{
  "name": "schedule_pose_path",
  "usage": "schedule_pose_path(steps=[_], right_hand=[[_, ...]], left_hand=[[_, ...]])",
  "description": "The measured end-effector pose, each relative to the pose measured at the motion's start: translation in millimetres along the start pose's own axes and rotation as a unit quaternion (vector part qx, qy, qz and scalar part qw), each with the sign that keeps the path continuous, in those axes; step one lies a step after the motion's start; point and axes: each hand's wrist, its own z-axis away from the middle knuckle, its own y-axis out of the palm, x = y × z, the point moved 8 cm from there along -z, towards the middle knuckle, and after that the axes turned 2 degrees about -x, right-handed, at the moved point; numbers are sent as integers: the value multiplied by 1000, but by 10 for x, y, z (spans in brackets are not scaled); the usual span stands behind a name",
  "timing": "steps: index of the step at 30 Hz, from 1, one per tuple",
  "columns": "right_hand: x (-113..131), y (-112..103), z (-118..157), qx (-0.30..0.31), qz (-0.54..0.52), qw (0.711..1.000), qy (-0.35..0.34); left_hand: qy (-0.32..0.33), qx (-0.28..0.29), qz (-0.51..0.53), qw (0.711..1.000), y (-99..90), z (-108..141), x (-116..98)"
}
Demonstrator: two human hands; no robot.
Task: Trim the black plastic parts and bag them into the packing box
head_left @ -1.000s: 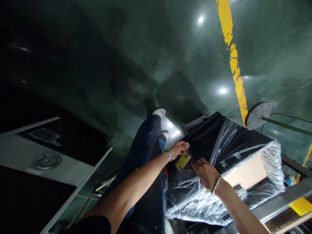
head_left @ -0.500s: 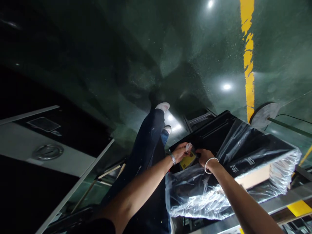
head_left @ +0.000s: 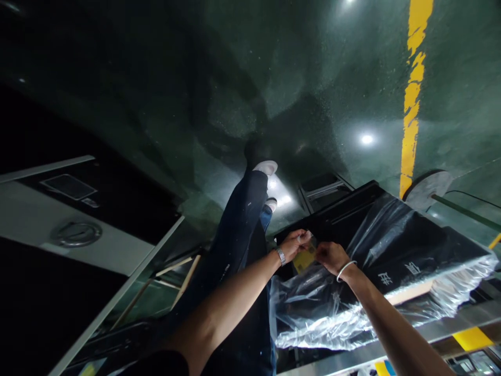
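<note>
My left hand (head_left: 294, 245), with a metal watch at the wrist, pinches a small clear and whitish piece of film (head_left: 308, 238). Close to its right, my right hand (head_left: 331, 257), wearing a white bracelet, has its fingers pressed together by the film's other side; what they grip is too small to make out. Beneath both hands a yellow label (head_left: 303, 260) shows on a black panel (head_left: 344, 214). Crumpled clear plastic wrap (head_left: 324, 318) covers the near and right parts of that black item, with white characters visible under it.
On the left stands a black and grey cabinet (head_left: 117, 250) with a round metal fitting. A round metal base with a pole (head_left: 426, 190) is at the right, near a yellow floor line (head_left: 410, 115). Wooden strips (head_left: 186, 282) lie left of my legs.
The view has shifted slightly. My right hand has moved a little to the right, and clear film now shows between the hands over the yellow label.
</note>
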Motion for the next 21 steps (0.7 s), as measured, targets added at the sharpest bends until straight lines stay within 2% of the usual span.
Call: schedule_pose_path(steps=[6,12,21], right_hand=[[15,81,14,9,4,1000,-14],[-46,175,-15,40,20,998,39],[-83,153,6,49,69,991,107]], left_hand=[[8,5,0,1000,-4,0,-21],[13,6,-17,1000,6,21,-31],[15,-8,-71,997,37,-7,-29]])
